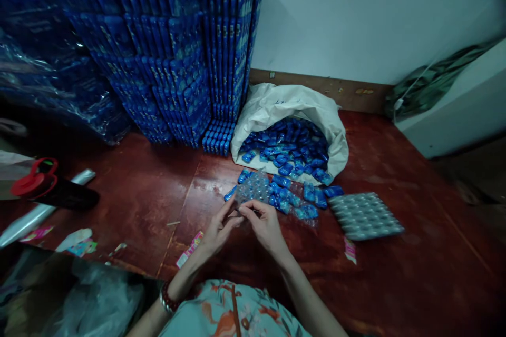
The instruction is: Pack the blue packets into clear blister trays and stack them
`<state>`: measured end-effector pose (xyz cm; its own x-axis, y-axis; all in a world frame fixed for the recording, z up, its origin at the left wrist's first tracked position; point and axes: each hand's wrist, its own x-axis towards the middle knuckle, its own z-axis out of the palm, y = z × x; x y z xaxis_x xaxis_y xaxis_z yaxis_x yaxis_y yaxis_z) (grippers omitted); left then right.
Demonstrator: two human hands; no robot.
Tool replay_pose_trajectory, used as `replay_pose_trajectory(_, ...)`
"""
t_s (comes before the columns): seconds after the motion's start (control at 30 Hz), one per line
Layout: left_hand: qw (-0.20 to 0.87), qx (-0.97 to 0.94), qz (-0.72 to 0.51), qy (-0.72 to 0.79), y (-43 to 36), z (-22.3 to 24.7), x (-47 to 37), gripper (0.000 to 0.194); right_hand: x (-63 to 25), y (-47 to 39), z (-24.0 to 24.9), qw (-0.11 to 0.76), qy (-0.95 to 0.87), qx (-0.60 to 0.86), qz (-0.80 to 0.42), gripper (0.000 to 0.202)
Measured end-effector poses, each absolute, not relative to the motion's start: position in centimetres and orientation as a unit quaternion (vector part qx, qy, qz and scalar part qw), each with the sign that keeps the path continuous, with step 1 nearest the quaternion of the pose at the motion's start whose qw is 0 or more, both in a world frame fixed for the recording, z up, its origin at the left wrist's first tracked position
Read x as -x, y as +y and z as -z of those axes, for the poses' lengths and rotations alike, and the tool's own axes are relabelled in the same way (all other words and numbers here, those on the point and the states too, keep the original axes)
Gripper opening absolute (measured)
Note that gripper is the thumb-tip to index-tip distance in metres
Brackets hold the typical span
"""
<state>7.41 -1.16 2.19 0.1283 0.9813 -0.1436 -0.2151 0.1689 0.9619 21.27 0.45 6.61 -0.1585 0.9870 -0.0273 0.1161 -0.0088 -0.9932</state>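
Observation:
In the head view my left hand (216, 229) and my right hand (264, 225) meet above the table, thumbs and fingers pinched close together. Both hold the near edge of a clear bumpy plastic tray (253, 188), tilted away from me. Exactly how the fingertips grip it is hard to see. Around and behind the tray lie small blue packets (282, 197) in a loose scatter. Behind them a white woven sack (342, 142) lies on its side, its mouth facing me, with many more blue packets (286, 142) spilling out.
A stack of clear bumpy trays (366, 215) sits right on the red-brown table (138, 200). Tall stacks of blue packs (169, 52) rise at back left, beside plastic-wrapped ones (47, 58). At left are a black bottle with red lid (59, 189) and a plastic film roll (35, 218).

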Motion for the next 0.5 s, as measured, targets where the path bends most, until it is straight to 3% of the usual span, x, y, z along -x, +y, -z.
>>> replay_pose_trajectory(0.27,0.612,-0.374,-0.514,0.471,-1.3,-2.1,-7.3,0.063,-20.1,-1.0,-6.4,0.398,-0.725,0.494,-0.267,0.018)
replay_pose_trajectory(0.5,0.555,-0.478,-0.512,0.449,-2.0,-3.2,-7.5,0.066,-20.1,-1.4,-6.3,0.408,-0.734,0.475,-0.264,0.014)
